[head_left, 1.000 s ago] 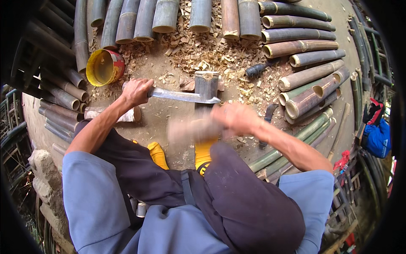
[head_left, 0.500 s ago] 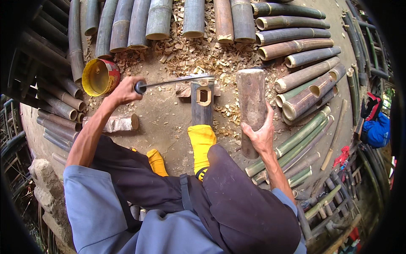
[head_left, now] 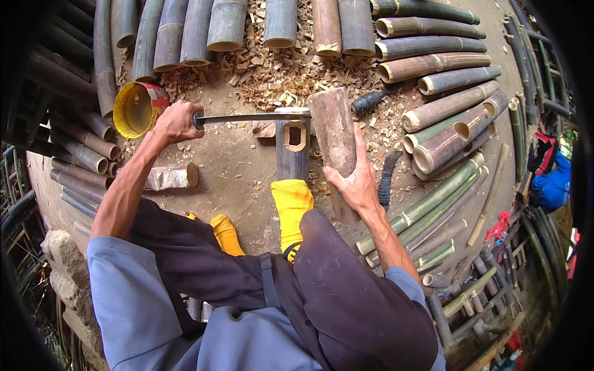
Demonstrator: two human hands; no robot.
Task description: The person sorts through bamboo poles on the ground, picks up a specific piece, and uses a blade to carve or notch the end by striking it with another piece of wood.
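My left hand [head_left: 176,123] is closed around the dark handle of a long-bladed knife [head_left: 247,117]. Its blade lies level across the top end of a short bamboo section [head_left: 292,164], which has a squarish hole cut in its side. My yellow-covered foot [head_left: 291,201] rests against the bamboo's near end. In my right hand [head_left: 354,182] is a thick wooden mallet [head_left: 333,123], gripped at its narrower lower part. The mallet's broad head is beside the blade's tip; whether they touch I cannot tell.
Wood chips [head_left: 266,68] cover the ground ahead. Bamboo tubes [head_left: 226,28] line the far side, with more [head_left: 433,68] at right. A yellow-red bucket [head_left: 137,110] and a log [head_left: 172,177] are left. Dark-wrapped tools [head_left: 366,102] lie right of the mallet.
My right hand has swung the mallet leftward to the knife's tip, tilting it. The knife blade now lies more level, and a dark tool behind the mallet has come into sight.
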